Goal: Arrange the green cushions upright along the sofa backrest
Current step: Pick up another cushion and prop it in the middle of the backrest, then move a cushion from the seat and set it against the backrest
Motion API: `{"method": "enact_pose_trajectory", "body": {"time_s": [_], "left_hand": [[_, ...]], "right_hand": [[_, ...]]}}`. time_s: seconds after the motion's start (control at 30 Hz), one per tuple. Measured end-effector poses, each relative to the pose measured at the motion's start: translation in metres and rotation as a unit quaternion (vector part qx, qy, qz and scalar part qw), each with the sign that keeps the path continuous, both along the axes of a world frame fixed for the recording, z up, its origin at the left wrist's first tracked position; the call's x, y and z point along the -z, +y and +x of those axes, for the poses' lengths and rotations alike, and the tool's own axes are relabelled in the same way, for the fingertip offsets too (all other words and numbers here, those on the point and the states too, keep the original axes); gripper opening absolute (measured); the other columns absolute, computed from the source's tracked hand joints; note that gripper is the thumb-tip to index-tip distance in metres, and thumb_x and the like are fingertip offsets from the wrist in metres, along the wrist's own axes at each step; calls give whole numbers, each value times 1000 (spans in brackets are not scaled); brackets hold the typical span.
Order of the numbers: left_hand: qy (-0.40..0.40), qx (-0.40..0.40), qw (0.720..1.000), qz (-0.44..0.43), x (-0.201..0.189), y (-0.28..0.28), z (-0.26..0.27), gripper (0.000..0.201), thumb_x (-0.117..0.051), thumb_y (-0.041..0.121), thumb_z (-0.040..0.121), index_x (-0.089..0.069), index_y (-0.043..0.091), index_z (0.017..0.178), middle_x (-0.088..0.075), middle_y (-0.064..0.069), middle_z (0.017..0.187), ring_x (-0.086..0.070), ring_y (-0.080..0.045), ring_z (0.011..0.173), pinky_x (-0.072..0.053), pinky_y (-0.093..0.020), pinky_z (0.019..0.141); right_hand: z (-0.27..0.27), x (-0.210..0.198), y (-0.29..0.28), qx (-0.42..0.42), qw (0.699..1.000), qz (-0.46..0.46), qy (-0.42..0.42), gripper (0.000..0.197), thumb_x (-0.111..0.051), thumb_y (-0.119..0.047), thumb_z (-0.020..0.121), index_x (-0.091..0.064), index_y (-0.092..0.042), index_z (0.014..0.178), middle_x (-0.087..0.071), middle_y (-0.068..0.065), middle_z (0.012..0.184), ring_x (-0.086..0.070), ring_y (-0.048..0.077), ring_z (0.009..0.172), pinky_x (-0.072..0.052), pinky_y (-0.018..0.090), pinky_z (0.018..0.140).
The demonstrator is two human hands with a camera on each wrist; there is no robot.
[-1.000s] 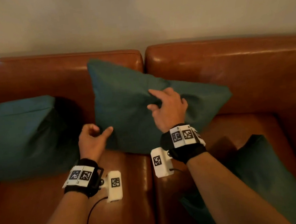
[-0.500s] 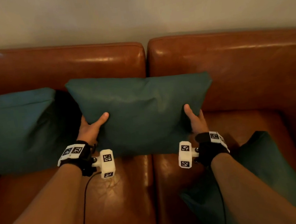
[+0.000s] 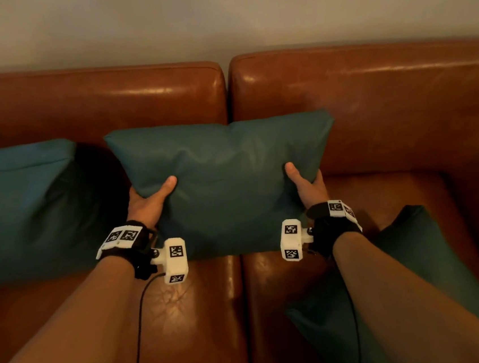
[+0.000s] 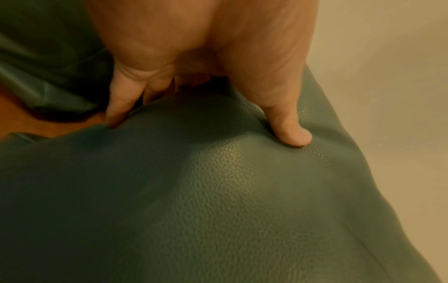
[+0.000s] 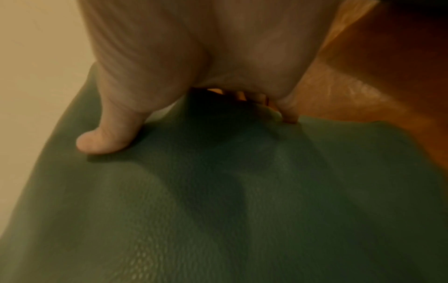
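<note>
A green cushion [image 3: 226, 179] stands upright in the middle of the brown leather sofa, leaning on the backrest [image 3: 372, 102] across the seam between the two back sections. My left hand [image 3: 148, 199] grips its left edge, thumb on the front and fingers behind. My right hand [image 3: 306, 183] grips its right edge the same way. The wrist views show each thumb pressed into the grained green cover [image 4: 218, 191] [image 5: 218, 201]. A second green cushion [image 3: 25, 209] stands upright at the left. A third green cushion [image 3: 419, 274] lies on the seat at the right, partly under my right forearm.
The sofa seat [image 3: 187, 319] is bare in front of the middle cushion. The backrest's right section is uncovered. A plain wall [image 3: 215, 15] rises behind the sofa. A black cable [image 3: 139, 333] hangs from my left wrist camera.
The middle cushion was tilted a second ago, with my right hand on its face. Both hands have since moved to its sides and squared it upright against the backrest.
</note>
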State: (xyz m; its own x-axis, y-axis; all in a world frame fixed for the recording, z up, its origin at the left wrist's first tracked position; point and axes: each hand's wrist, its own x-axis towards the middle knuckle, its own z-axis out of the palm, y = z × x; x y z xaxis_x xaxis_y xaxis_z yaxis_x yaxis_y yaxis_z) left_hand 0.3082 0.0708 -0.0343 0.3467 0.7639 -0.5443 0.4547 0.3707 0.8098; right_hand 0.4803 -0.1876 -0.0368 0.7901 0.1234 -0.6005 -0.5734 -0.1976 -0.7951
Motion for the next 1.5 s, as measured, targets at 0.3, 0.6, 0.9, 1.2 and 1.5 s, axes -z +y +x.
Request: {"method": "enact_pose_trajectory", "body": {"time_s": [0.3, 0.6, 0.9, 1.2, 1.5], "left_hand": [[-15, -4, 999, 38, 14, -10, -14, 120, -86, 66, 41, -37, 36, 146, -56, 4, 142, -56, -17, 124, -45, -42, 108], [91, -50, 995, -13, 41, -114, -54, 79, -73, 36, 81, -39, -2, 142, -52, -9, 136, -51, -22, 126, -36, -31, 107], [185, 311, 928, -81, 63, -265, -39, 27, -73, 21, 85, -66, 9, 109, -65, -10, 118, -61, -24, 106, -45, -27, 91], [128, 334, 933, -43, 48, -345, -78, 56, -77, 21, 76, -63, -2, 125, -67, -16, 125, -61, -30, 121, -44, -38, 105], [82, 243, 931, -261, 126, -406, -139, 74, -89, 52, 56, -63, 37, 124, -68, 5, 130, -64, -24, 120, -48, -49, 101]], "right_hand": [[-11, 14, -17, -27, 1000, 8, -7, 110, -90, -48, 47, -38, -34, 144, -57, -4, 134, -57, 21, 116, -48, 41, 100], [-50, 21, -101, 46, 997, -39, 56, 66, -78, -25, 77, -49, -20, 137, -53, 9, 136, -54, 20, 111, -45, 37, 95], [-99, 17, -232, 115, 990, -79, 10, 27, -69, -9, 85, -61, -9, 111, -63, 9, 89, -61, 18, 72, -56, 23, 62], [-87, 3, -341, 79, 961, -262, -39, 28, -73, -15, 80, -67, -8, 107, -70, 16, 102, -65, 26, 87, -49, 31, 77], [-72, 3, -395, -81, 936, -344, -3, 64, -81, -43, 69, -60, -17, 123, -59, 15, 127, -59, 31, 113, -45, 32, 90]]}}
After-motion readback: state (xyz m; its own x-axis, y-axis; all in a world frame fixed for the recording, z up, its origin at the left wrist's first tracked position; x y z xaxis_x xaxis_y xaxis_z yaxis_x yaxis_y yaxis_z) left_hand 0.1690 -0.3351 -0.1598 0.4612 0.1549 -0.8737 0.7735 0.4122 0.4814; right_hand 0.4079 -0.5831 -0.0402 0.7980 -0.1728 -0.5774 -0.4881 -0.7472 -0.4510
